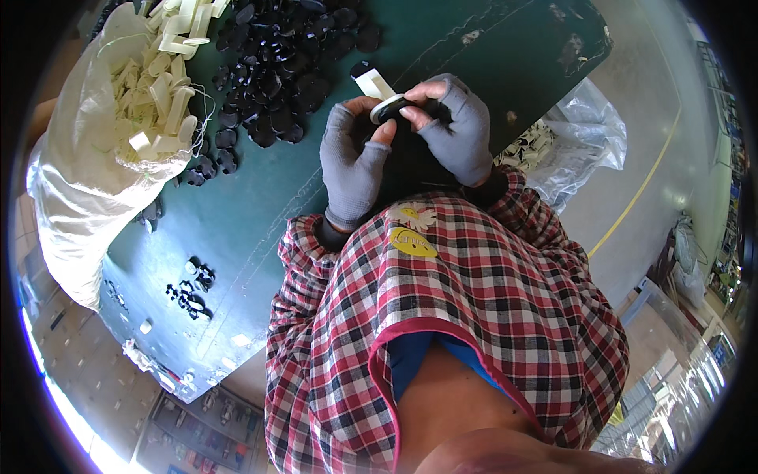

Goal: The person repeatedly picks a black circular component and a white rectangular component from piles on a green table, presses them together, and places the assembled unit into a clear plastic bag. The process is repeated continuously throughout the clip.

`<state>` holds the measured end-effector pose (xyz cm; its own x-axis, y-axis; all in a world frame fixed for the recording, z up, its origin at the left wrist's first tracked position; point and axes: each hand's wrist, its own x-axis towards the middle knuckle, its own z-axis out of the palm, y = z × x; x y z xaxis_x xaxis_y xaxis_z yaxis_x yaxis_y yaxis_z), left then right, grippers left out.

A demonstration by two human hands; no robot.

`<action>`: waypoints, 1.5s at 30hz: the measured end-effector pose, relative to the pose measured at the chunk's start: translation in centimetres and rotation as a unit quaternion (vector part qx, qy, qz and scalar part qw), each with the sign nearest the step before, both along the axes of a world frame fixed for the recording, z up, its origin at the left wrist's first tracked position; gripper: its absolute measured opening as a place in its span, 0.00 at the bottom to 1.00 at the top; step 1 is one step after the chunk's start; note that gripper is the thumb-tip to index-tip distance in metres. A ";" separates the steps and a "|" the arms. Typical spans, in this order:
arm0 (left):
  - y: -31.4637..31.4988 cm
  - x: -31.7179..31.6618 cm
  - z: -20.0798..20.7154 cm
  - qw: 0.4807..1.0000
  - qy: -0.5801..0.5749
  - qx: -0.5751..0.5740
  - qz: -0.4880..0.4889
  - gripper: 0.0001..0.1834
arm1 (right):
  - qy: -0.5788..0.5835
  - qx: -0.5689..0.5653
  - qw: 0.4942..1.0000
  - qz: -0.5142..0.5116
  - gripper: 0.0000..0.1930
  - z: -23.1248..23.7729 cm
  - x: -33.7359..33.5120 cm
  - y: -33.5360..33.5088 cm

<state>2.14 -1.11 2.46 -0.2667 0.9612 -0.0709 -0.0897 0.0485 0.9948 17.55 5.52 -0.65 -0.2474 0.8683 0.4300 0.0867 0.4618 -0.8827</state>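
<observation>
**Cream plastic piece (374, 84) with a black disc (393, 108), held between two gloved hands**

The cream piece consists of a flat, straight strip joined to a rounded end. Its surface is pale and smooth, and the strip catches the light along its broad face. The strip points up and to the left, away from the wearer; the rounded end is tilted, so that its rim shows as a narrow oval. Against the right side of this end sits the black disc, dark and partly covered by fingertips; whether the two are joined cannot be told. The assembly is held over the green bench (237, 237), near the wearer's edge.

The left grip (352, 158), in a grey glove with bare fingertips, grasps the cream piece at its rounded end between thumb and fingers. The right grip (459, 130), gloved alike, pinches the black disc from the right.

Farther out, to the upper left, lies a heap of black discs (276, 79) with lobed outlines. Beside it, a white sack (87, 189) stands open, filled with cream pieces (154, 103) of similar form. Small black parts (188, 299) lie clustered toward the lower left. Beyond the right-hand edge, a clear plastic bag (592, 130) lies near more pale parts (529, 146).
</observation>
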 end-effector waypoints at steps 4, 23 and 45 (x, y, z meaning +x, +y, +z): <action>0.6 -0.3 -0.2 0.998 -0.033 -0.043 0.024 0.11 | -0.001 0.046 0.999 0.009 0.12 -0.4 -0.5 0.0; 0.8 -0.6 -1.4 0.996 0.082 -0.005 0.043 0.10 | 0.086 -0.223 0.962 0.129 0.10 -0.1 -0.1 1.3; 0.9 -1.0 -1.6 0.982 0.187 0.015 0.029 0.11 | 0.107 -0.212 0.965 0.111 0.06 -0.3 -0.9 1.1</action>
